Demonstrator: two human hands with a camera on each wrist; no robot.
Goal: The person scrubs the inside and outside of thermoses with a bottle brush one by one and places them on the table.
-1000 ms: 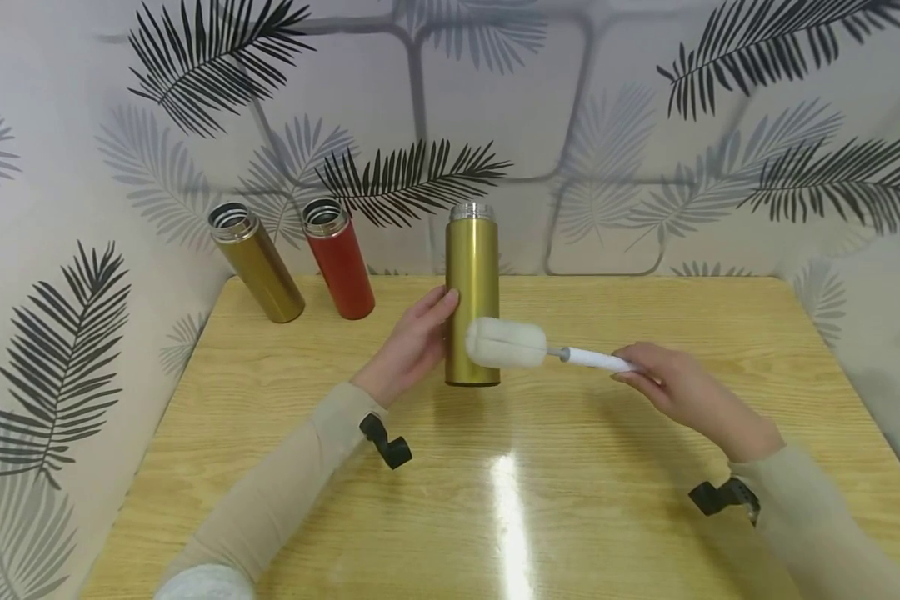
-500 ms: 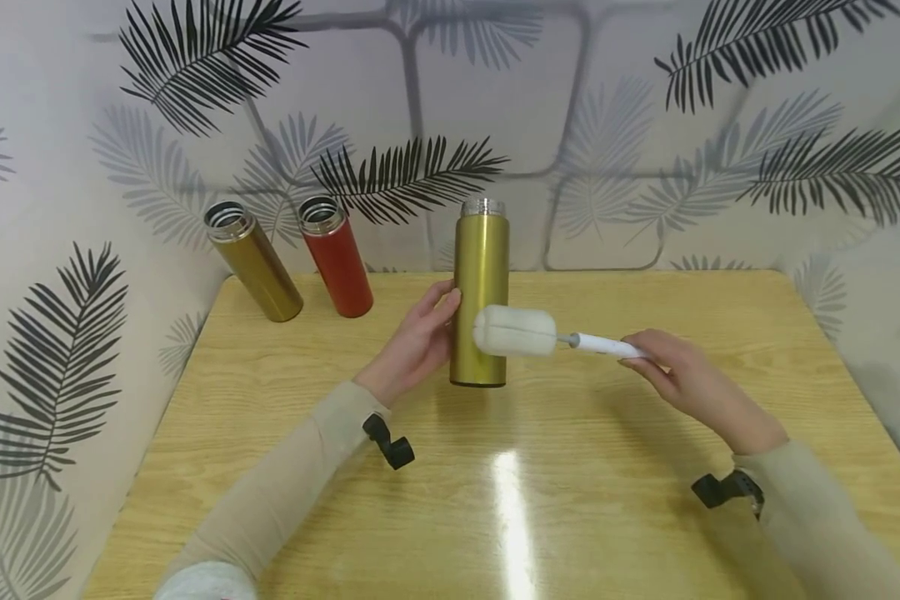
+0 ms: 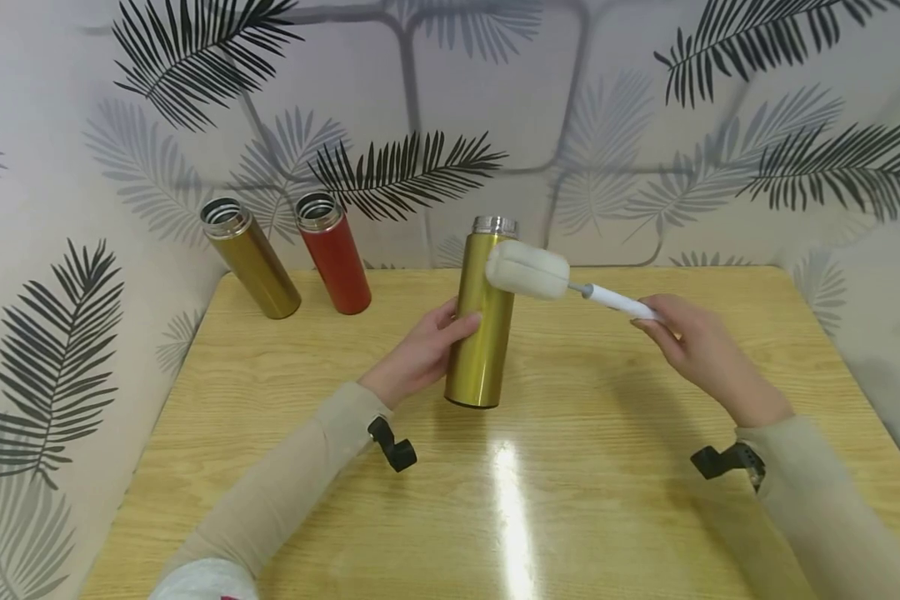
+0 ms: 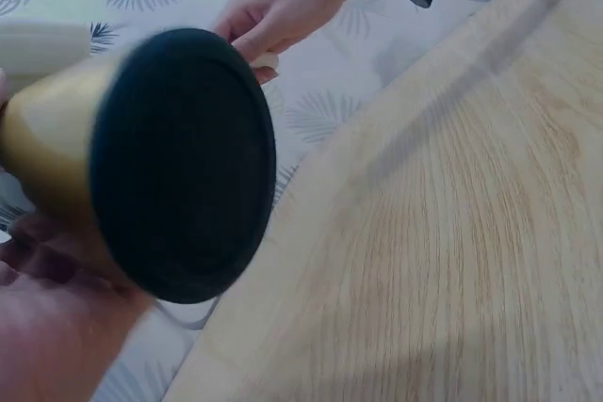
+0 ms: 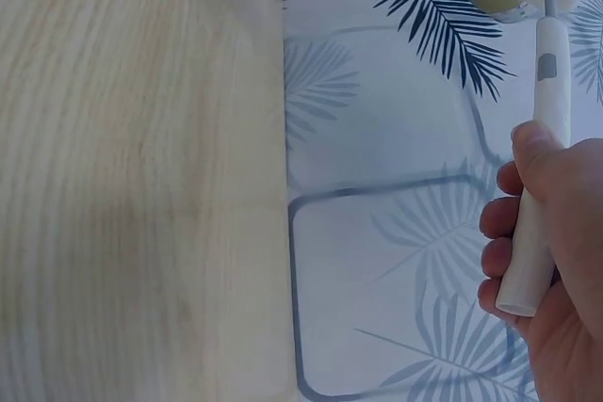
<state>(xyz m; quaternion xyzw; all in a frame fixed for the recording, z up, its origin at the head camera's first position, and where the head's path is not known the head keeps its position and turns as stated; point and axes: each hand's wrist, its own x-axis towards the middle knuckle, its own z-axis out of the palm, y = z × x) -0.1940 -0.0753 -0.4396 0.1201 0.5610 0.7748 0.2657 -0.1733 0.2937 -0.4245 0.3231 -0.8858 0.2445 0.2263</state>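
Note:
My left hand (image 3: 433,348) grips a gold vacuum flask (image 3: 477,350) around its body. The flask leans slightly, its lidless steel neck up and toward the right. Its black base (image 4: 184,167) fills much of the left wrist view. With my right hand (image 3: 701,346) I hold a bottle brush (image 3: 621,302) by its white handle, fingers wrapped round it in the right wrist view. The brush's white sponge head (image 3: 528,269) overlaps the upper right side of the flask, just below the neck, in the head view.
A second gold flask (image 3: 258,271) and a red flask (image 3: 337,262), both without lids, stand at the back left of the wooden table (image 3: 330,517). A wall (image 3: 630,125) with a leaf pattern rises behind the table's far edge.
The flask has tilted, its neck going right and its base coming lower toward me. My right hand has raised the brush, so its head moved from the flask's lower body to near the neck.

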